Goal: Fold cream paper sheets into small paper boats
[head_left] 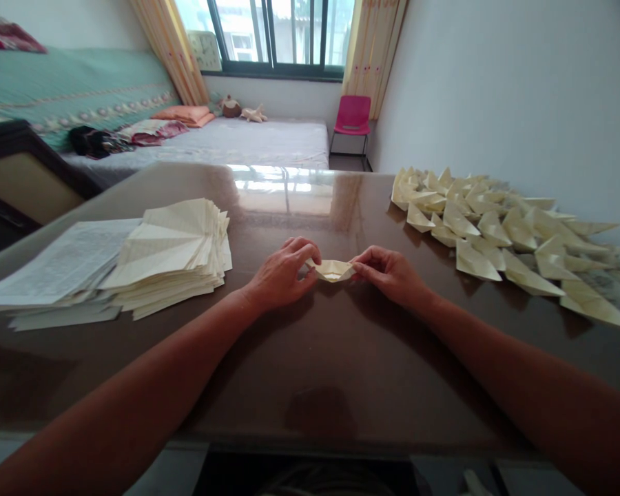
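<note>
A small cream paper boat (333,270) is held just above the middle of the brown table, stretched level between my two hands. My left hand (288,270) pinches its left end between thumb and fingers. At the other end, the fingertips of my right hand (387,271) are closed on the right tip. The boat's folded centre shows between them, while both of its ends are partly covered by my fingers.
On the left of the glossy table (310,372) lies a stack of cream and white paper sheets (170,248). Many folded paper boats (486,227) are heaped at the right, by the wall. Beyond stand a bed (269,141) and a pink chair (353,116).
</note>
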The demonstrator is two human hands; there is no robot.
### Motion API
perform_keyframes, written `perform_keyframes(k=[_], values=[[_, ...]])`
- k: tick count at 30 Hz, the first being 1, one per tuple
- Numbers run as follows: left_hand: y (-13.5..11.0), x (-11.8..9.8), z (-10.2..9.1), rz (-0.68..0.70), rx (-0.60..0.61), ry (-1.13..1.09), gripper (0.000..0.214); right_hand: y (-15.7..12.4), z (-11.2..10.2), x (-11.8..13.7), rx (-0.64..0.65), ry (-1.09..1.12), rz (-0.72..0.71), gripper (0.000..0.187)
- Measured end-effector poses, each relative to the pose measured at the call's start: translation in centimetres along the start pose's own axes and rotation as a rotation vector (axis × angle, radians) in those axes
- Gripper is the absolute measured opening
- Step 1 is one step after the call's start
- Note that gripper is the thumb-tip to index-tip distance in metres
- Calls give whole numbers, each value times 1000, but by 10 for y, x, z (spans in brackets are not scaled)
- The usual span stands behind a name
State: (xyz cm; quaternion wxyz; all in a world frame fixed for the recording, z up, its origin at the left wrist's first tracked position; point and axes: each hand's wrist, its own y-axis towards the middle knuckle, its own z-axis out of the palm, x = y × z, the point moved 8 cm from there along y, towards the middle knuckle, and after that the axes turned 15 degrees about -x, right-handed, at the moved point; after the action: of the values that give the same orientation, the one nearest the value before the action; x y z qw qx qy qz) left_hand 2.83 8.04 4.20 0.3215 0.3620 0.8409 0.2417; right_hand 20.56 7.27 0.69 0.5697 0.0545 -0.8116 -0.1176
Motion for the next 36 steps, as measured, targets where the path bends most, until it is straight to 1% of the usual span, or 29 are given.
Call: perform_keyframes(k=[2,3,6,9,11,13,15,17,19,21,24,27,32,36], values=[[-2,-8,2,71,47,-1,15,-1,1,2,13,6,-30,28],[-4,-10,4,83,71,-8,16,-1,1,3,19,11,-44,27],[-8,-5,11,46,148,-66,15,0,0,8,55,15,-82,22],[-10,0,17,11,193,-132,12,-1,0,16,130,-77,-131,16],[-10,-1,18,18,191,-145,11,-4,0,27,152,-153,-229,10],[-11,-3,18,27,186,-146,11,-11,2,43,164,-219,-390,22],[-11,-6,18,33,186,-135,10,-20,9,54,205,-311,-550,34],[-12,-7,19,40,190,-121,9,-26,15,54,223,-415,-631,36],[-12,-8,20,46,193,-116,10,-25,17,47,204,-455,-604,26],[-12,-9,21,52,194,-121,13,-21,16,37,184,-408,-496,14],[-12,-10,23,50,197,-127,17,-14,14,23,193,-300,-317,17],[-11,-7,24,17,202,-121,19,-10,12,17,194,-253,-217,19],[-10,-5,25,-41,221,-113,22,-8,9,13,169,-219,-131,20],[-10,-5,25,-87,208,-62,27,-8,9,14,148,-299,-159,19]])
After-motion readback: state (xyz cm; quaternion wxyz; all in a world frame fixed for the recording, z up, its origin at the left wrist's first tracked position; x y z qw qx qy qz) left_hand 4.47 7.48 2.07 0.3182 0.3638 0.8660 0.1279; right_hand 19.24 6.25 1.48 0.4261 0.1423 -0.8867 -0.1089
